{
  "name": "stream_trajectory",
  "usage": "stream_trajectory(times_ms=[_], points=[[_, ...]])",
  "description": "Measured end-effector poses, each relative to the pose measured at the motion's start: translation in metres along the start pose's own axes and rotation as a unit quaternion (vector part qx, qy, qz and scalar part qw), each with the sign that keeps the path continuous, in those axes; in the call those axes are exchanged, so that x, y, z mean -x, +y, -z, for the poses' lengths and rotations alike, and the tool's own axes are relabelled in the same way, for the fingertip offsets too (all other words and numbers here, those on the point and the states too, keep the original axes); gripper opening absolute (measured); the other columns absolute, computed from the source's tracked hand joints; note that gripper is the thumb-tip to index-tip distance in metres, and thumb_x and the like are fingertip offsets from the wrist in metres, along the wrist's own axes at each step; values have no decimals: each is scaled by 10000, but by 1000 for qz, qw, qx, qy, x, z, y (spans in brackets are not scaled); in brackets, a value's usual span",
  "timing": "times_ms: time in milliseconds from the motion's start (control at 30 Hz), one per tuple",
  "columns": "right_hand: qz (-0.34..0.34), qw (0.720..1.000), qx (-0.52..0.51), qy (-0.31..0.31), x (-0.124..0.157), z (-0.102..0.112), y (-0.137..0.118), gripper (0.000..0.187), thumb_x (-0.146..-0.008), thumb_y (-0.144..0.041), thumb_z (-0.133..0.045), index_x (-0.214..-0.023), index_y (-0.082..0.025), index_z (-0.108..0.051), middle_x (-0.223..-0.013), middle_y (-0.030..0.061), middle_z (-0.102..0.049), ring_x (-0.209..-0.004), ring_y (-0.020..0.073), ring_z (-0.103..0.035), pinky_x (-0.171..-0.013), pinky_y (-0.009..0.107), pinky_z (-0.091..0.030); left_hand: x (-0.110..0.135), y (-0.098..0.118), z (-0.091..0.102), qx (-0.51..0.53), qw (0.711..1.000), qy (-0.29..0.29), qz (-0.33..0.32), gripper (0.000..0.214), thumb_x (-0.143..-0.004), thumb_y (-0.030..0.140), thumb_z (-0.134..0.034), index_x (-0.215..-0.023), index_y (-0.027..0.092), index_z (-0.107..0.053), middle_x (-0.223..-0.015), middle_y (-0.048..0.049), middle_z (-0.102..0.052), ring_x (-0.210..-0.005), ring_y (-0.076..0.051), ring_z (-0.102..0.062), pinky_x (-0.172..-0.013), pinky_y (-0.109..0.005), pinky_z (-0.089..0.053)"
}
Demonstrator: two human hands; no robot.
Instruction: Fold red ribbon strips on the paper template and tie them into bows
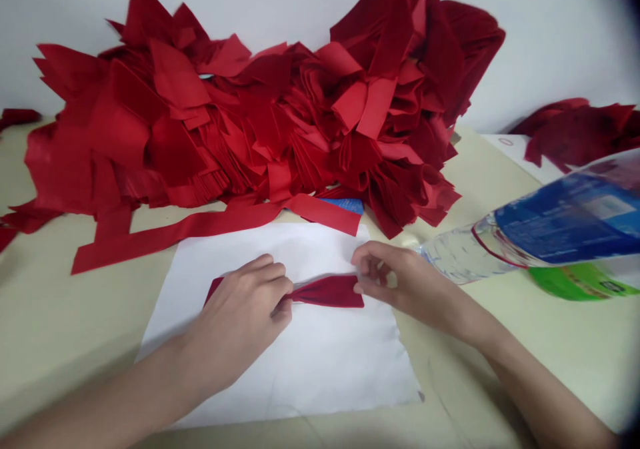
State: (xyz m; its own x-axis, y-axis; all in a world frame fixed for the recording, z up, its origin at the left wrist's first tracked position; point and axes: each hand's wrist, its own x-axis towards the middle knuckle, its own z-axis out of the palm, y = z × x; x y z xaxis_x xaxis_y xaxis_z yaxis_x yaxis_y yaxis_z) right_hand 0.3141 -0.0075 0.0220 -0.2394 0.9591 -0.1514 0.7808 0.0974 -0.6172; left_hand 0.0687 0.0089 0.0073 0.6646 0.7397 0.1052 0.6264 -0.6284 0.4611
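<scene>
A dark red strip of velvet-like fabric (330, 292) lies across a white sheet of paper (320, 369), gathered narrow at its middle. My left hand (250, 309) is closed on that gathered middle, thumb and fingers pinched together. It covers much of the strip's left half, and only a corner shows beyond the knuckles. At the strip's right end is my right hand (395, 269), its fingers curved and the thumb apart from the index finger. The thumb tip meets or overlaps the fabric's edge; I cannot tell whether it presses on it.
A big heap of red fabric strips (250, 122) stands against the wall behind the paper. One long red strip (200, 226) lies along the paper's far edge. To the right, a clear plastic bottle with a blue label (565, 219) lies near a green packet (575, 282). More red fabric (585, 129) sits farther back.
</scene>
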Motion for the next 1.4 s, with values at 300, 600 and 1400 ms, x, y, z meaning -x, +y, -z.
stream_trajectory(times_ms=[300, 600, 1400], points=[[-21, 993, 56, 101, 0, 9, 1, 95, -846, -193, -491, -873, -207, -580, -825, 6, -655, -699, 141, -608, -623, 251, -451, 0, -1, -3, 19, 1000, -16, 17, 200, -760, 55, -449, -618, 170, -530, -629, -4, -491, -701, -168, -451, -605, -306, -340], [-88, 949, 289, 94, 4, 7, 4, 174, -850, -165, -465, -814, -158, -635, -801, 69, -660, -659, 214, -626, -597, 311, -414, -6, -2, 29, 424, 862, -60, 270, 110, -721, 292, -600, -665, 198, -594, -623, 34, -425, -571, -115, -379, -530, -249, -293], [82, 950, -293, -66, 10, 11, -64, 124, -911, -218, -489, -800, -170, -515, -680, -29, -489, -612, 82, -412, -534, 224, -300, 16, 11, 1, 762, 599, -62, 236, 91, -795, 235, -622, -825, 151, -638, -769, -5, -541, -701, -107, -474, -653, -207, -405]])
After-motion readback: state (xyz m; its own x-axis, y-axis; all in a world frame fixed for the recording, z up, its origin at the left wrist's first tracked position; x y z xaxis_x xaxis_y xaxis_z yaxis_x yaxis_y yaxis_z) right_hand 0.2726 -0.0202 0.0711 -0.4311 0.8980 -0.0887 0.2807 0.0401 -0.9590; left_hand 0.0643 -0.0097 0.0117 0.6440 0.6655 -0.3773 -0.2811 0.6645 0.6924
